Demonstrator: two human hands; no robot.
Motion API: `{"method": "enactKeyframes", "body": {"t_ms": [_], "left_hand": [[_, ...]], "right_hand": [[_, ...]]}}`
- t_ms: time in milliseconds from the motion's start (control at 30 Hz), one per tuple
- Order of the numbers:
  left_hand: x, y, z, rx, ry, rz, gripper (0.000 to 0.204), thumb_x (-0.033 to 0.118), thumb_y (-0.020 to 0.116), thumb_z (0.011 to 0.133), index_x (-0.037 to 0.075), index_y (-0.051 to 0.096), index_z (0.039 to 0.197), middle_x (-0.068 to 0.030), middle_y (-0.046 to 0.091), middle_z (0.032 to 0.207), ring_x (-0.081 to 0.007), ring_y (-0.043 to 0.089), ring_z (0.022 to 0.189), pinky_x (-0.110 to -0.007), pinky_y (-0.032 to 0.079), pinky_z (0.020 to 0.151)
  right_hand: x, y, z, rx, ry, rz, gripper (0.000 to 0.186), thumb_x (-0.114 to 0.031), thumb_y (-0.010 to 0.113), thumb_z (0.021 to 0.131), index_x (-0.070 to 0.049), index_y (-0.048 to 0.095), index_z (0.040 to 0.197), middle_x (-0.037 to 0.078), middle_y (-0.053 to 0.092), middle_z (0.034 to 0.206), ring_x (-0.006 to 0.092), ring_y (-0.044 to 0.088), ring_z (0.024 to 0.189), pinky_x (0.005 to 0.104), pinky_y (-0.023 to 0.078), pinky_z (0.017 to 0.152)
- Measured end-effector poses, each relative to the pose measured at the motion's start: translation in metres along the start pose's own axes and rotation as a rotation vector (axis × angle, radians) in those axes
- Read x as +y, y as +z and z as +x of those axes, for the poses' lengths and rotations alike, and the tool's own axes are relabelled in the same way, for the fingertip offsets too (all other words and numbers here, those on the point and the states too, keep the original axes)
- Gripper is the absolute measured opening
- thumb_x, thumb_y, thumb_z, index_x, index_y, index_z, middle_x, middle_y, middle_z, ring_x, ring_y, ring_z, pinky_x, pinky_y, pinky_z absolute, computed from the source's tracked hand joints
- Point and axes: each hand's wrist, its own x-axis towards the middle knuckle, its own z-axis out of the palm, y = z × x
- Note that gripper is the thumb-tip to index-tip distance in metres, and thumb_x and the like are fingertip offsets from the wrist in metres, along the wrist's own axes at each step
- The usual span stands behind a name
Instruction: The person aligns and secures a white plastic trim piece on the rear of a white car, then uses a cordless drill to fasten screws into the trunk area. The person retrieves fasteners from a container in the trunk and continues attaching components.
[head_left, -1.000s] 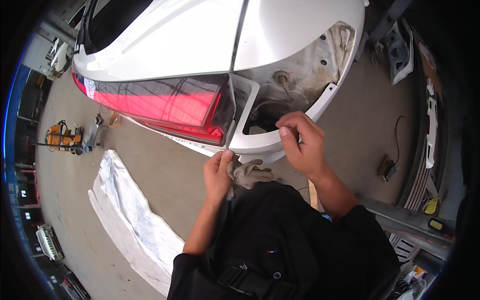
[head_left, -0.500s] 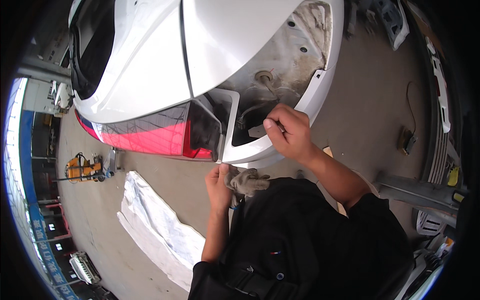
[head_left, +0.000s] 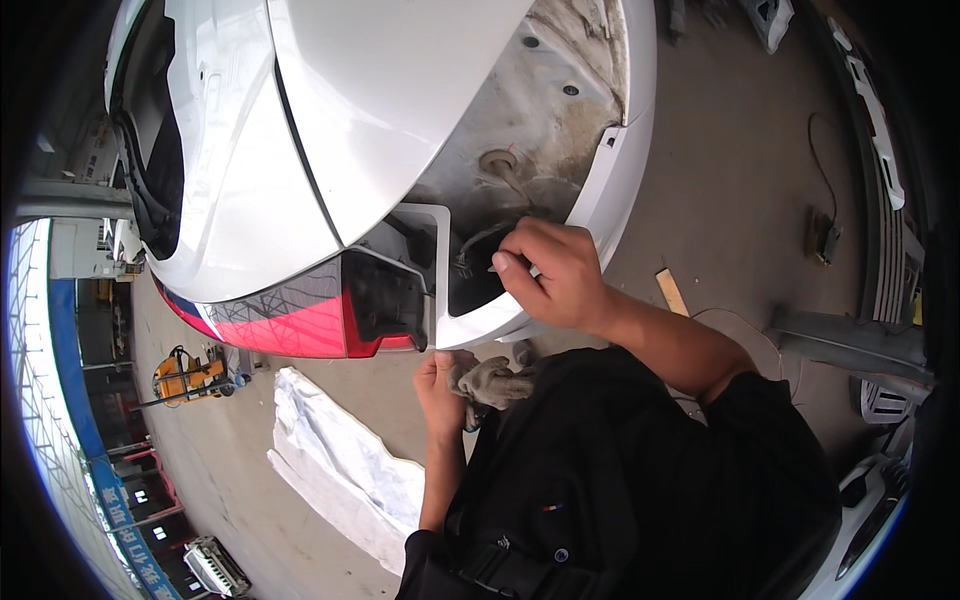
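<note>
A white car (head_left: 400, 80) stands in front of me, with a red and dark tail light (head_left: 290, 320) at its corner. Beside the light is a white bumper (head_left: 600, 190) with a framed opening (head_left: 470, 285). My right hand (head_left: 555, 275) is over that opening, fingers curled and thumb pressed to them; whatever they may hold is hidden. Below the bumper's lower corner, my left hand (head_left: 440, 390) is closed on grey work gloves (head_left: 490, 382), its fingertips at the bumper edge. Inside the opening, a thin wire (head_left: 470, 245) shows against a dark cavity.
A white sheet (head_left: 345, 460) lies on the floor at lower left, and a yellow machine (head_left: 185, 375) stands beyond it. To the right are a grey lift arm (head_left: 850, 345), a wooden strip (head_left: 672, 292) and a cable (head_left: 820, 150). White car parts (head_left: 870, 130) line the far right.
The view has shifted, so the car's upper body and tail light sit farther left. My right hand stays closed over the bumper opening; the left still holds the gloves at the bumper's lower corner.
</note>
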Motion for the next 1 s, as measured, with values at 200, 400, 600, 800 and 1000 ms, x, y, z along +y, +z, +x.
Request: {"method": "enactKeyframes", "body": {"t_ms": [200, 400, 600, 800, 1000], "left_hand": [[0.010, 0.004, -0.008, 0.015, -0.048, -0.056, 0.043, 0.034, 0.051, 0.098, -0.006, 0.063, 0.086, -0.0089, 0.064, 0.071, -0.0128, 0.059, 0.061, -0.025, 0.047, 0.057], [0.011, 0.006, -0.007, 0.015, -0.046, -0.129, 0.041, 0.033, 0.053, 0.098, -0.006, 0.063, 0.088, -0.0098, 0.064, 0.071, -0.0135, 0.059, 0.061, -0.026, 0.048, 0.057], [0.002, 0.007, -0.006, -0.009, -0.055, -0.209, 0.042, 0.034, 0.052, 0.098, -0.006, 0.062, 0.088, -0.0101, 0.064, 0.073, -0.0137, 0.059, 0.062, -0.026, 0.048, 0.059], [0.001, 0.009, -0.005, -0.010, -0.069, -0.224, 0.044, 0.036, 0.052, 0.098, -0.005, 0.062, 0.088, -0.0099, 0.065, 0.075, -0.0142, 0.060, 0.065, -0.026, 0.049, 0.061], [-0.003, 0.011, -0.007, 0.014, -0.073, -0.244, 0.043, 0.036, 0.051, 0.098, -0.004, 0.063, 0.089, -0.0104, 0.066, 0.078, -0.0149, 0.061, 0.067, -0.027, 0.050, 0.064]], "right_hand": [[0.007, 0.008, 0.047, -0.246, 0.083, -0.302, 0.025, -0.020, 0.059, 0.087, 0.000, 0.061, 0.074, 0.019, 0.061, 0.069, 0.0367, 0.062, 0.065, 0.0449, 0.048, 0.057], [0.020, 0.027, 0.085, -0.784, 0.152, -0.462, 0.046, -0.036, 0.050, 0.092, 0.001, 0.065, 0.069, 0.020, 0.062, 0.066, 0.0413, 0.062, 0.067, 0.0508, 0.050, 0.063], [0.036, 0.043, 0.088, -0.890, 0.239, -0.299, 0.048, -0.033, 0.045, 0.095, 0.006, 0.063, 0.072, 0.026, 0.062, 0.079, 0.0443, 0.060, 0.083, 0.0508, 0.046, 0.079], [0.038, 0.044, 0.093, -0.925, 0.302, -0.265, 0.039, -0.029, 0.046, 0.095, 0.005, 0.062, 0.089, 0.026, 0.063, 0.087, 0.0432, 0.060, 0.089, 0.0492, 0.045, 0.083], [0.050, 0.050, 0.084, -0.799, 0.210, -0.250, 0.042, -0.029, 0.045, 0.094, 0.005, 0.065, 0.079, 0.026, 0.063, 0.086, 0.0429, 0.061, 0.088, 0.0499, 0.046, 0.083]]}}
